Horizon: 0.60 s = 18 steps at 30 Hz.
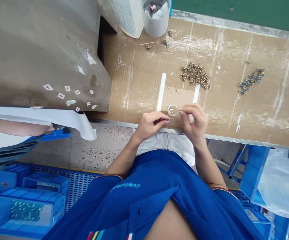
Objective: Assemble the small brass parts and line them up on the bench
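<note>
"What's the big picture here?"

"A cardboard-topped workbench (pixel 224 110) runs across the view, beside a grey machine housing (pixel 42 56) dotted with red-arrow stickers. On the cardboard lie a heap of brass fittings (pixel 195 76) and a looser cluster of blue-tipped fittings (pixel 251 81)."

"And the hands?"

"They're close together near the bench's front edge, both in narrow pinches. The right hand (pixel 193 121) grips a thin wooden stick (pixel 176 111); the left hand (pixel 149 125) pinches a small dark item (pixel 160 122), too small to identify."

"Where does the stick end?"

"Its white tip (pixel 170 110) sits within a clear plastic ring (pixel 173 110), which appears to lie on a brown card patch (pixel 179 98)."

"How would you handle that well?"

"I'd judge a light pinch and small, slow strokes best, with the wrists kept low, so the ring doesn't slide."
</note>
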{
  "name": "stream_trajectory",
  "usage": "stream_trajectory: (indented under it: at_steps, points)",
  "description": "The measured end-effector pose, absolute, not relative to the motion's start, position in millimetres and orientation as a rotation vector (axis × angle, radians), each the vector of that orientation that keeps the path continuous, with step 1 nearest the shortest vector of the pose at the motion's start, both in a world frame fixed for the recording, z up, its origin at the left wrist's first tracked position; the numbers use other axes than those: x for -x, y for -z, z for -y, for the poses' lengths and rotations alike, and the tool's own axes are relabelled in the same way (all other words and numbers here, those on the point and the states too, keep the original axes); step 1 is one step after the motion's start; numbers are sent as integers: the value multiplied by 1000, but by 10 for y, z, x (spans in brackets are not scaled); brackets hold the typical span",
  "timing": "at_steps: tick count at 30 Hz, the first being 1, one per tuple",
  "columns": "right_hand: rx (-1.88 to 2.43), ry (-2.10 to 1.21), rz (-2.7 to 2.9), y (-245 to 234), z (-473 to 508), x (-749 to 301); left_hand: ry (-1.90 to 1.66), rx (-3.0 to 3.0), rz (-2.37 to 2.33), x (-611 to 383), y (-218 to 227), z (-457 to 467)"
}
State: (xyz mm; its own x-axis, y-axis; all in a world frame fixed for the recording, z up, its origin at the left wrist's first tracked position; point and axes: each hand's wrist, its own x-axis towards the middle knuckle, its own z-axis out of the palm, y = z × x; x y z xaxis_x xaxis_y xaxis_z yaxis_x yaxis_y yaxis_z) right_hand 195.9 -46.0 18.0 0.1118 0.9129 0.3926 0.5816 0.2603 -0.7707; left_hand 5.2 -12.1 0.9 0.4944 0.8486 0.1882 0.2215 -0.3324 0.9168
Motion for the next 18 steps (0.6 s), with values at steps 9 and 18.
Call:
stream_trajectory:
  at_steps: [9,18]
  points:
    - [1730,-205,1540,-73,161,-2636,-922,-1866,-863,-57,-21,110]
    - [1930,-230,1767,32,-188,-3050,-937,-1860,-842,-47,16,115]
